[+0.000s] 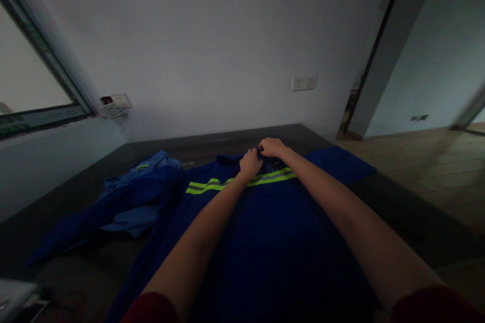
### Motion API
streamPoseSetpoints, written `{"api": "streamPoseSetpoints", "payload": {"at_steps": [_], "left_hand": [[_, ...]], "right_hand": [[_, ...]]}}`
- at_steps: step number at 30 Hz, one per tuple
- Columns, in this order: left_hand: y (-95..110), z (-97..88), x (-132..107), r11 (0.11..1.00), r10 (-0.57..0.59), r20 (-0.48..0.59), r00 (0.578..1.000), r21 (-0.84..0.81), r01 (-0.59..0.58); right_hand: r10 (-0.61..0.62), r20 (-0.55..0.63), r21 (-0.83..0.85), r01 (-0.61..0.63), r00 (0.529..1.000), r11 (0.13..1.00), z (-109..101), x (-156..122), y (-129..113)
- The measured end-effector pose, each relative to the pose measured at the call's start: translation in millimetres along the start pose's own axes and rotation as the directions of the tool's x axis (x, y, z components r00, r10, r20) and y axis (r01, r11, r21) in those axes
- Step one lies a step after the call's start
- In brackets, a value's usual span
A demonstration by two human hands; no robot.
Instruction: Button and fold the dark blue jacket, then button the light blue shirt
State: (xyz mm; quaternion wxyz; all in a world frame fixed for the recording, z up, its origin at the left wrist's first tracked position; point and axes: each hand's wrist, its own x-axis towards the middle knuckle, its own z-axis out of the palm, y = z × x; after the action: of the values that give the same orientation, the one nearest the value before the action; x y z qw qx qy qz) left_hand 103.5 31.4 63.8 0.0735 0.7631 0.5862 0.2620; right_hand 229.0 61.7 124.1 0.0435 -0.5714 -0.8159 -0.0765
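A dark blue work jacket (273,232) with a yellow-green reflective stripe (206,185) lies spread flat on a dark table (401,207) in front of me. Both my arms reach out over it. My left hand (250,162) is closed in a pinch on the fabric near the collar, just above the stripe. My right hand (271,147) is closed on the collar edge right beside it, and the two hands touch. The fingertips are partly hidden in the cloth.
A second blue garment (132,197) lies crumpled on the table to the left. Wall sockets (303,83) sit on the white wall behind. A window (30,86) is at the left, a doorway (364,86) and wooden floor at the right. A pale object (15,298) sits at the near left corner.
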Motion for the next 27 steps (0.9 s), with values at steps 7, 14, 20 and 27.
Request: {"api": "streamPoseSetpoints", "payload": {"at_steps": [7, 14, 20, 27], "left_hand": [[-22.4, -13.0, 5.4, 0.998, 0.029, 0.062, 0.998, 0.048, -0.032], [-37.0, -22.8, 7.0, 0.995, 0.047, 0.111, 0.993, 0.083, -0.057], [-32.2, -23.3, 4.5, 0.996, 0.042, 0.092, 0.995, 0.079, -0.049], [-36.7, -20.0, 7.5, 0.935, 0.035, -0.06, 0.998, -0.35, -0.054]], "right_hand": [[0.024, -0.025, -0.001, -0.024, 0.999, 1.0, 2.9, -2.7, 8.3], [0.079, -0.064, 0.032, -0.077, 0.995, 0.996, 13.1, -1.7, 9.9], [0.122, -0.074, 0.056, -0.118, 0.99, 0.991, 19.7, 3.6, 11.0], [0.189, -0.074, 0.101, -0.181, 0.979, 0.978, 23.3, 9.3, 18.2]]}}
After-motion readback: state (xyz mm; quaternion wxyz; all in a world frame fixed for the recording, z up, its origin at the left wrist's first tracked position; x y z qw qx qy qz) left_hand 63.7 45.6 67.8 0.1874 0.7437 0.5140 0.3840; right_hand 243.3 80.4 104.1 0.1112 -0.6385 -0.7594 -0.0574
